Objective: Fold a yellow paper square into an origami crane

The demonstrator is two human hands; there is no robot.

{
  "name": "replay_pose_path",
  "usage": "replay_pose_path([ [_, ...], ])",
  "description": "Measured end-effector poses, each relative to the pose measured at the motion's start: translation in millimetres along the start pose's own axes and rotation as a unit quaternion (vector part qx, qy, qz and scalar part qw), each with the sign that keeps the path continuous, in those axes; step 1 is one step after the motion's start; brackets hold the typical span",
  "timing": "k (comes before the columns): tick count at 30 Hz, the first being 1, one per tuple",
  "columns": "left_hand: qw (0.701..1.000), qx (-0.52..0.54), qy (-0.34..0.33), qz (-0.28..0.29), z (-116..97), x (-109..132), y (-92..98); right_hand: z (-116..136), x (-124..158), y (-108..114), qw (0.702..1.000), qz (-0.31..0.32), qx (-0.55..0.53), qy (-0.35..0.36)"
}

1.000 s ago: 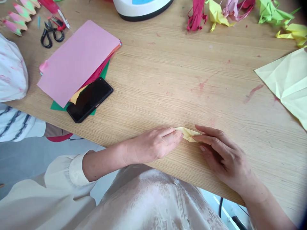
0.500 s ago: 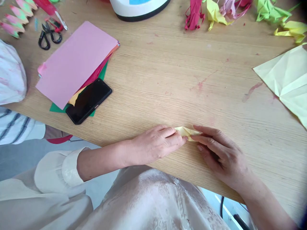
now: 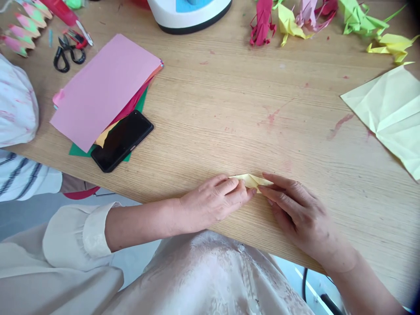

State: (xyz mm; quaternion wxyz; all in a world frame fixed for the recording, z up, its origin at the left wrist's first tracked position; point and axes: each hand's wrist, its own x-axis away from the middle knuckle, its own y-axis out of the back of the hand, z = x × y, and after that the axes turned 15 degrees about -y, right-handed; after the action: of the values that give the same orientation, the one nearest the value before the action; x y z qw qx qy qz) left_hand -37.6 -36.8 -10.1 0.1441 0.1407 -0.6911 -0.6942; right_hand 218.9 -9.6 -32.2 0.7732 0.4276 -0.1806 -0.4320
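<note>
A small folded piece of pale yellow paper (image 3: 251,180) lies near the table's front edge, between my two hands. My left hand (image 3: 218,199) has its fingers pressed together on the left part of the paper and hides some of it. My right hand (image 3: 297,205) holds the right end, with fingertips on its upper and lower edges. Creases and a raised fold show in the middle of the paper. The lower side is partly covered by my fingertips.
On the table (image 3: 210,144), a black phone (image 3: 122,141) overlaps pink sheets (image 3: 108,87) at left; scissors (image 3: 67,52) lie behind. A creased yellow sheet (image 3: 390,118) is at right, folded paper figures (image 3: 357,17) at the back. Another person's striped sleeve (image 3: 24,173) is at left.
My fingers have shifted slightly on the folded paper, and more of its left upper edge shows. Both hands stay on it. The whole view has moved a little.
</note>
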Motion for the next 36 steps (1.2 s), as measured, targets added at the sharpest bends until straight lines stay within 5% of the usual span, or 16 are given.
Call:
replay_pose_path([
  [22,0.999,-0.001,0.022,-0.025,-5,3,-5.9,2,0,-1,1.0,-0.011,0.002,0.002],
  [36,0.999,-0.014,0.035,0.008,-13,-2,3.0,2,1,-4,1.0,-0.025,0.01,0.008],
])
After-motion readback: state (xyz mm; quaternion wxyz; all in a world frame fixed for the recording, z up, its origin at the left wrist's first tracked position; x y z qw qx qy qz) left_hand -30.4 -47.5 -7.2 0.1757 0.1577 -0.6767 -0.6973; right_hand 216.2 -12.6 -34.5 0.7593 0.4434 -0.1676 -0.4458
